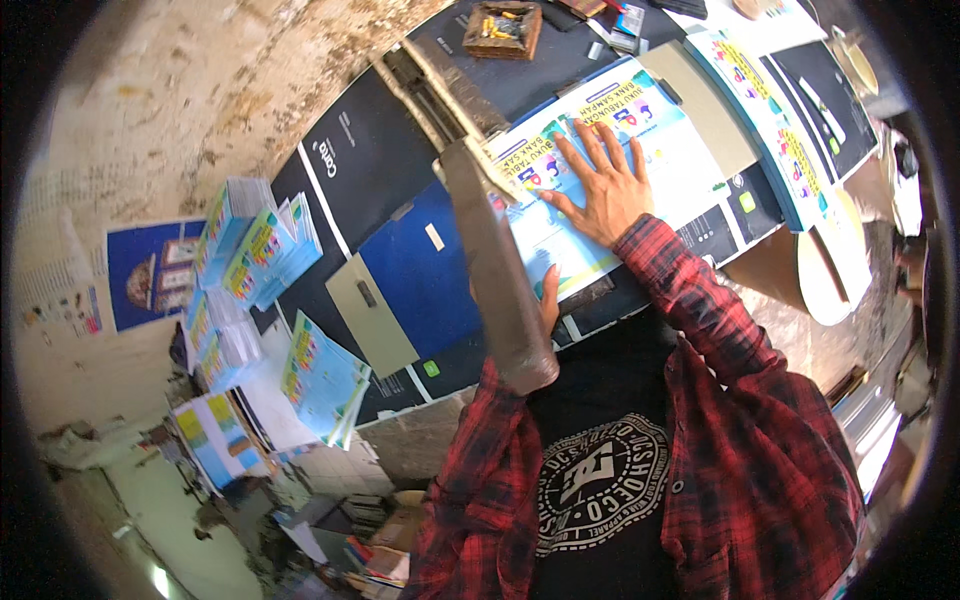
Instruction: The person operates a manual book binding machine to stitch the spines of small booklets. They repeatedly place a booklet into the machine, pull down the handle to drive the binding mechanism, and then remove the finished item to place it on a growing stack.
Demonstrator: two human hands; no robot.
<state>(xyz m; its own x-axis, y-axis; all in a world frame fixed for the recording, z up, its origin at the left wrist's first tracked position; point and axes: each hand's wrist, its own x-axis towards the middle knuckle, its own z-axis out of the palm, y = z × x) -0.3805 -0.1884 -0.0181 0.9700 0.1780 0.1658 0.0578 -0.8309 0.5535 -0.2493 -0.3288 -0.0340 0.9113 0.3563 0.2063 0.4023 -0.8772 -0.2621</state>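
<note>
My right hand lies flat with fingers spread on a printed sheet with colourful covers on white and light blue. The sheet rests on the bed of a lever paper cutter. The cutter's long brown lever stands out across the view, over the sheet's left edge. Behind the lever is my left hand; its thumb shows on the right side, while most of its fingers are hidden. Left of the lever, a blue board lies on the cutter bed.
Stacks of trimmed booklets stand at the left, near a fanned pile of covers. On the right is a thick stack of printed sheets, with a box knife beyond it. A wooden ashtray sits at the far edge.
</note>
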